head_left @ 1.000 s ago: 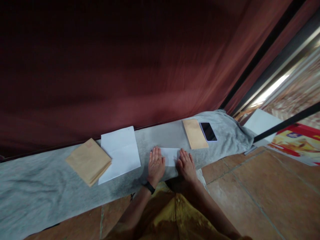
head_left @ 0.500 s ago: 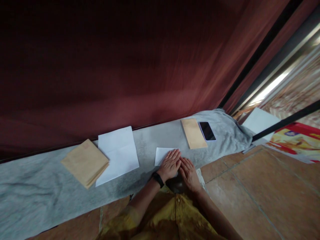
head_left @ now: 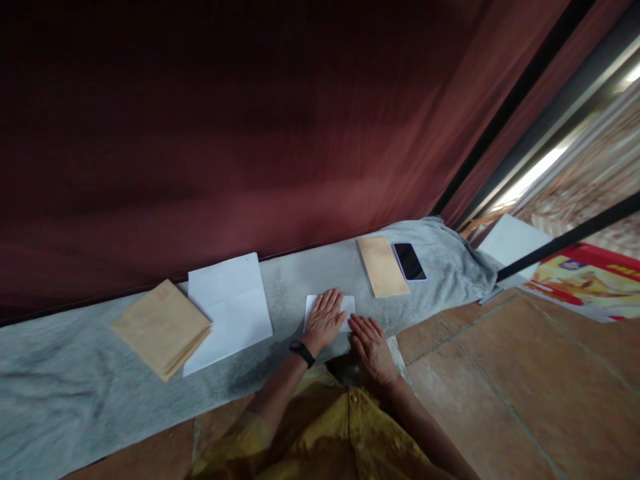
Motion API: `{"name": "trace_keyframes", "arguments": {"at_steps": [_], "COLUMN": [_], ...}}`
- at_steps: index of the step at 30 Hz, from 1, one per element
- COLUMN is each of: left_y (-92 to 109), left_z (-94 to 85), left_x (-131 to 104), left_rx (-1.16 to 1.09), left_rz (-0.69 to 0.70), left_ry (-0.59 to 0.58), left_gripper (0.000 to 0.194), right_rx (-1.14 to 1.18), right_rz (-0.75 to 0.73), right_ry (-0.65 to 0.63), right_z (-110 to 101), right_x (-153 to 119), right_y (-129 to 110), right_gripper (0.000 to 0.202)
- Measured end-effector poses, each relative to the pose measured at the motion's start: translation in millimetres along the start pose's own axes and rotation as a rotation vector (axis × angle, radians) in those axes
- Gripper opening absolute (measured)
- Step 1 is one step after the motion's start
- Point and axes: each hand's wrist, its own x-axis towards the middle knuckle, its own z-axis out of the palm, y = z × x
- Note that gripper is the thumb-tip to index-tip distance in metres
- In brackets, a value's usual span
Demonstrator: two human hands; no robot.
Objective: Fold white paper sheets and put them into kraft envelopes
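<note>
With left hand (head_left: 323, 327) flat atop and right hand (head_left: 374, 350) at the 4 o'clock corner, fingers released, treat the white paper (head_left: 349, 306) at 12 o'clock on the table (head_left: 286, 283) as light, pliable, easily creased, pinching only by opposite edges.

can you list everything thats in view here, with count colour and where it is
small paper: 1, white, under left hand
large paper: count unclear, white, left of small paper
envelope stack: count unclear, brown, far left
lone envelope: 1, brown, left of phone
phone: 1, black screen, on cloth
cloth: 1, grey, beneath papers
curtain: 1, dark red, behind
poles: 2, black, right
panel: 1, white, right
box: 1, red and yellow, right
floor: 1, orange-brown, below
shirt: 1, mustard, bottom
wristband: 1, black, left wrist
hands: 2, bare, left and right
</note>
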Motion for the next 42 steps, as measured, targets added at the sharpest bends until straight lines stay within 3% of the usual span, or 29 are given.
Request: {"name": "trace_keyframes", "arguments": {"at_steps": [6, 11, 17, 26, 34, 42], "left_y": [-26.2, -24.6, -20.3, -27.8, -40.7, -33.9], "left_z": [-21.9, -32.3, -29.1, -29.4, -30.0, -38.2], "left_x": [-40.5, -65.7, -68.6, -76.5, -66.3, -61.2], "left_rx": [0.064, 0.076, 0.081, 0.075, 0.094, 0.109], "left_rz": [-0.081, 0.051, 0.049, -0.043, 0.070, 0.102], "left_ry": [0.034, -0.040, -0.072, -0.002, -0.139, -0.157], "left_gripper": [0.058, 0.052, 0.054, 0.057, 0.043, 0.054], "right_rx": [-0.011, -0.045, -0.070, -0.121, -0.140, -0.135], "right_rz": [-0.044, -0.073, -0.129, -0.018, -0.007, -0.039], "right_ry": [-0.009, -0.022, -0.064, -0.015, 0.005, 0.045], "right_z": [-4.5, 2.3, 16.1, 1.7, 0.9, 2.5], "right_x": [-8.4, -4.7, 7.4, -5.2, 1.1, 7.6], "right_y": [0.9, -16.3, -33.9, -12.4, -13.8, -13.9], "right_gripper": [0.047, 0.051, 0.056, 0.055, 0.046, 0.045]}}
